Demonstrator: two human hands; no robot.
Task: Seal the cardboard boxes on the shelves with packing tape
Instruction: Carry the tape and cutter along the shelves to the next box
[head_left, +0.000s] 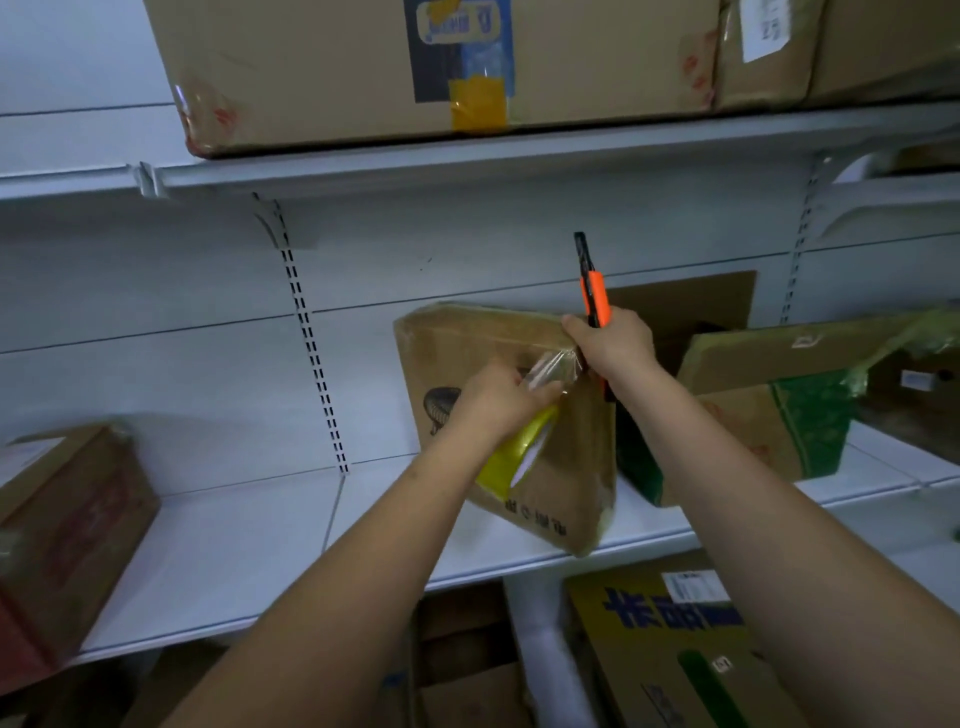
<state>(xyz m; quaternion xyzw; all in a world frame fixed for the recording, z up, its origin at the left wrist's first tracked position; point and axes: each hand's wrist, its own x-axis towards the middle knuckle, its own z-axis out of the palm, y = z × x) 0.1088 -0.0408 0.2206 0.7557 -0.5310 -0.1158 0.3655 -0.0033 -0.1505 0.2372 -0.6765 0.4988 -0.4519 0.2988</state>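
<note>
We see the brown cardboard box (483, 343) standing tilted on the white metal shelf (234, 545). Our left hand (498, 395) grips a yellow roll of clear packing tape (519, 452), its film stretched to the box's top corner. Our right hand (613, 343) clasps an orange utility knife (594, 296), pointing upward, at that same corner.

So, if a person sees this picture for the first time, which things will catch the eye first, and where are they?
The orange utility knife stands out most: the right hand grips it upright at the centre, against the top corner of a brown cardboard box on the middle shelf. Beside it the left hand holds a yellowish tape roll with clear tape stretched to that corner. Above, a large box shows a yellow tape patch.
</note>
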